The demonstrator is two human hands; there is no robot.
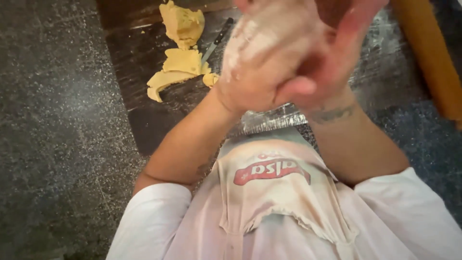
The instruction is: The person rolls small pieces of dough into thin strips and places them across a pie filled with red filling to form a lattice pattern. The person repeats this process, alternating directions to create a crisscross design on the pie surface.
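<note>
Pressed palm against palm, the two hands form one shared grip raised close to the camera: the left hand (255,58), dusted white with flour, lies across the right hand (332,53), whose fingers fold over it. Motion blur hides whether any dough sits between the palms; nothing shows at the edges, so the hands are probably empty and rubbing together, but that cannot be told for sure. Both forearms run back from the grip toward the person's white shirt and a stained cloth apron (274,192) that hangs below.

Just under the grip, a sheet of clear plastic film (274,120) lies over the dark board (144,62), its near edge crinkled and shining. Beyond and to the left of the grip, well apart from it, lies the yellow dough (180,62): one rough lump at the far end of the board, a flatter slab nearer, and a thin curved strip and a small scrap beside it. A knife (216,41) with a dark handle rests between the dough and the hands, its blade pointing at the slab. To the right of the grip a wooden rolling pin (428,53) lies slantwise on the speckled grey bench (53,130).

As a judgement, the dough is already mixed and cut into pieces; none of it looks rolled out, and the film carries no dough.
</note>
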